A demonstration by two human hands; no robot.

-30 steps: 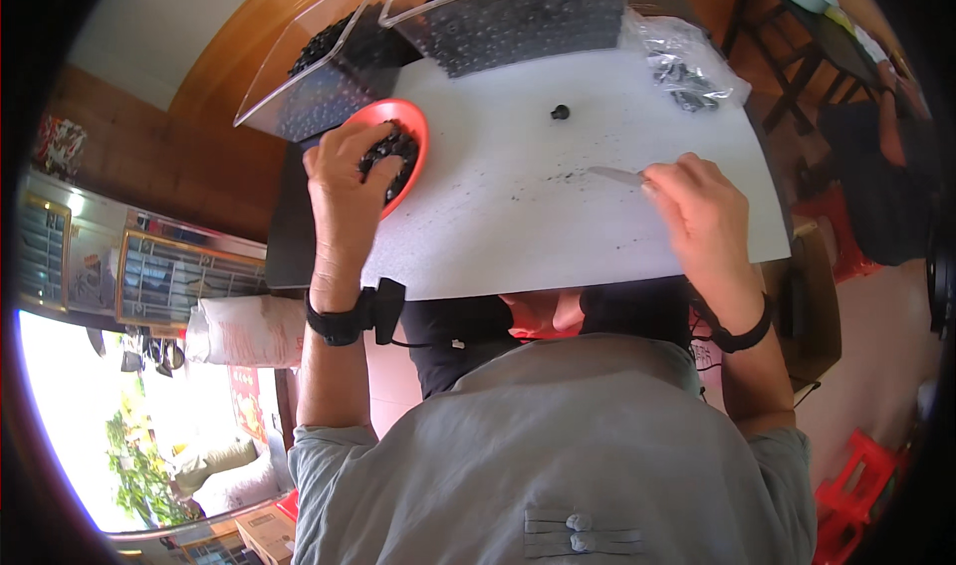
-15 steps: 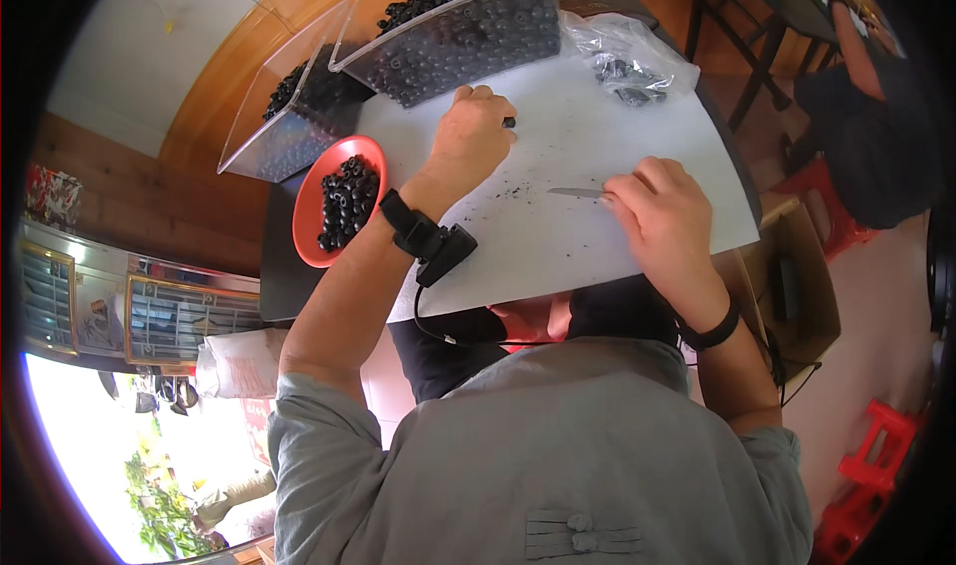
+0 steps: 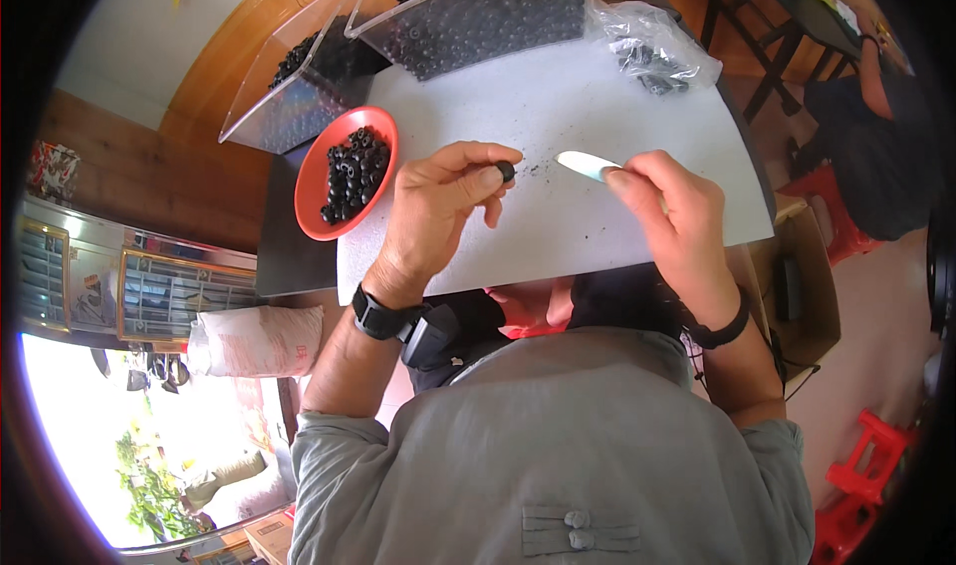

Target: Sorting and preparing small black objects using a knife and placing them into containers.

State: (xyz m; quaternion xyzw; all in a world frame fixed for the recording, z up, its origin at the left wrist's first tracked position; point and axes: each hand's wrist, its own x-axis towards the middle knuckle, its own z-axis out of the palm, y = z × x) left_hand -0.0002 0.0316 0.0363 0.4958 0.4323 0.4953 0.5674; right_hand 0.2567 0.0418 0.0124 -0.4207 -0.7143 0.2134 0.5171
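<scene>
Between the thumb and index finger of my left hand (image 3: pixel 433 202) is a small round black bead-like piece (image 3: pixel 506 171). My right hand (image 3: pixel 677 222) grips a knife (image 3: pixel 586 165), its bright blade pointing left toward the piece without touching it. Both hands are over the pale grey board (image 3: pixel 478 251), where dark crumbs lie scattered between them. To the left of my left hand stands an orange-red bowl (image 3: pixel 317 172) with many black ring-like pieces (image 3: pixel 354 177) in it. The knife's handle is hidden inside my right hand.
Two clear plastic bins, a large one (image 3: pixel 498 27) and another (image 3: pixel 289 92), hold black pieces at the back. A clear plastic bag (image 3: pixel 652 42) lies at the back right. A cardboard box (image 3: pixel 807 296) stands right of the table; beyond it another person (image 3: pixel 876 147) sits.
My left hand has come nearer and turned, bringing the black piece into clearer view. The knife in my right hand has tilted, so its blade now shows broad and bright.
</scene>
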